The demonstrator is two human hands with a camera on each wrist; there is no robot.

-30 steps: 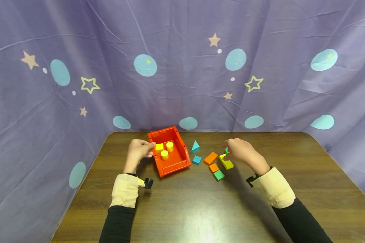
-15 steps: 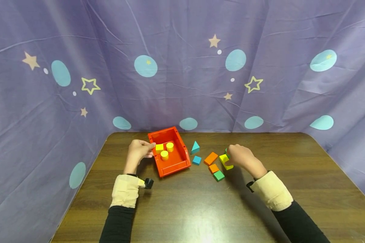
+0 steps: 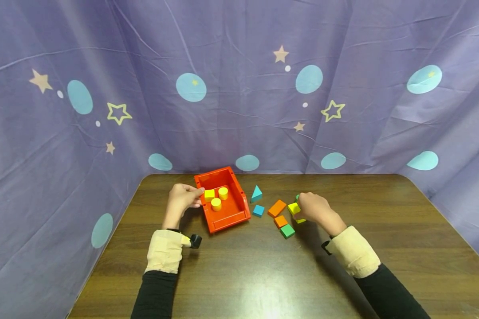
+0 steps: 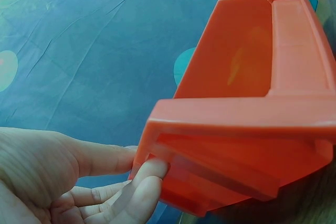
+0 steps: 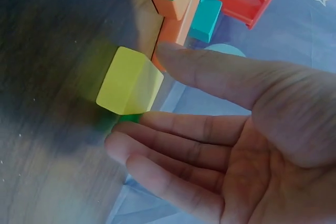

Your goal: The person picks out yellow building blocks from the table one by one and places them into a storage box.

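Note:
My left hand [image 3: 182, 197] holds the left rim of a red open-front bin [image 3: 232, 212]; in the left wrist view its thumb and fingers pinch the bin wall [image 4: 236, 113]. Inside the bin sit a yellow cube [image 3: 209, 195] and two yellow cylinders [image 3: 223, 193]. On the table, my right hand [image 3: 315, 207] has thumb and fingers on either side of a yellow block [image 3: 293, 207], pinching it. The right wrist view shows this yellow block [image 5: 119, 80] between thumb tip and fingertips. Partly hidden behind it and the fingers is a green piece [image 3: 297, 198].
Two orange blocks [image 3: 277, 208] and a green block [image 3: 287, 231] lie left of the right hand. Nearer the bin are a blue triangular block [image 3: 257, 194] and a flat blue block [image 3: 258, 210]. A purple patterned curtain [image 3: 239, 133] hangs along the table's back edge.
My right hand has come down from above the yellow block and closed in around it, thumb now lower across it. The left hand and bin stay put.

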